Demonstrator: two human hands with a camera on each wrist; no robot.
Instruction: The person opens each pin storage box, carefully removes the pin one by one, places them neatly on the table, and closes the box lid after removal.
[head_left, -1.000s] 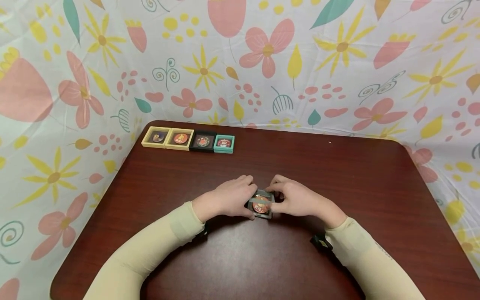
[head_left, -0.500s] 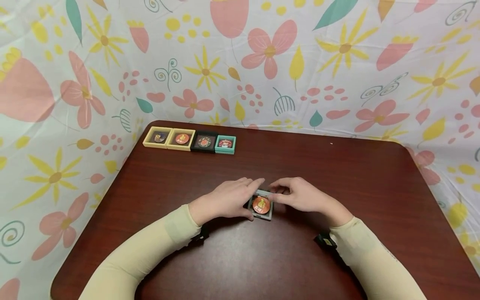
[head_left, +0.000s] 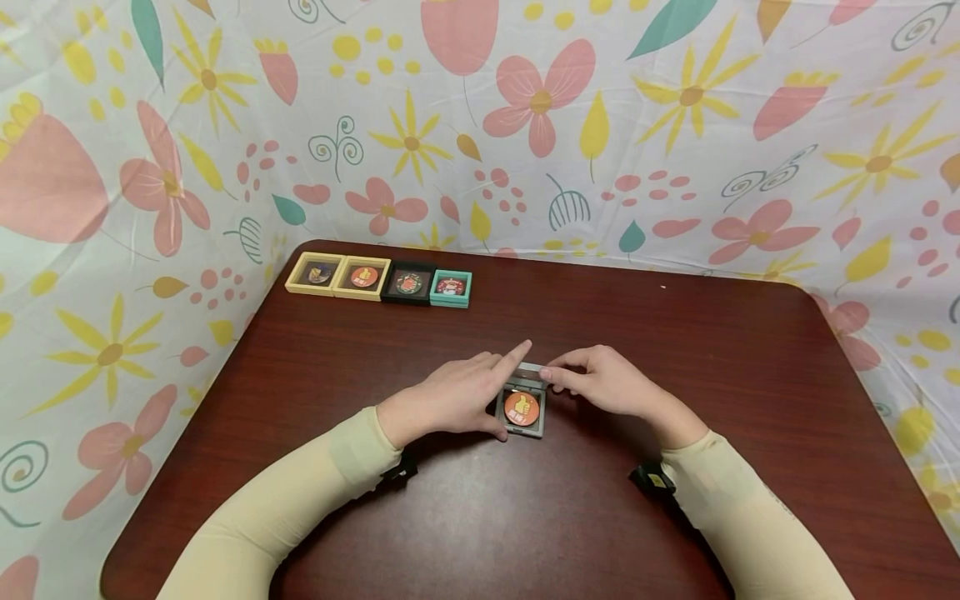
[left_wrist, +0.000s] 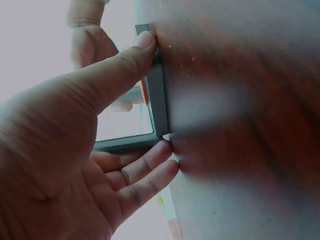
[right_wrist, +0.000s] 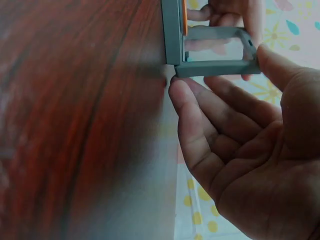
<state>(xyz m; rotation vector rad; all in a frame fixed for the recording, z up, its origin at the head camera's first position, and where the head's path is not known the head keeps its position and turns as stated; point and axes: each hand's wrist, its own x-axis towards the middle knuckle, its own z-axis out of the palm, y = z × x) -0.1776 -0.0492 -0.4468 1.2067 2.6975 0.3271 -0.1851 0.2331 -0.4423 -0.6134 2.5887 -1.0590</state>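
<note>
A small square grey display case (head_left: 527, 432) lies on the table between the hands, its hinged lid (right_wrist: 220, 68) raised like an upright window frame. Inside the base sits a round orange badge (head_left: 522, 408) with a yellow thumbs-up and white characters. My left hand (head_left: 446, 396) holds the base, thumb along its side edge and fingertips by the hinge corner; its index finger sticks out past the lid in the head view. With the thumb on the lid's free edge and fingers behind it, my right hand (head_left: 615, 385) grips the lid.
At the back left of the brown table (head_left: 675, 333) stand two cream cases (head_left: 337, 292), a black case (head_left: 386, 293) and a turquoise case (head_left: 450, 303) in a row, each with a round badge. Flower-printed cloth (head_left: 465, 192) hangs behind the table and at its left.
The lid has swung up and back off the badge, away from the body, with my right hand on it. My left index finger has straightened, while the base stays in place.
</note>
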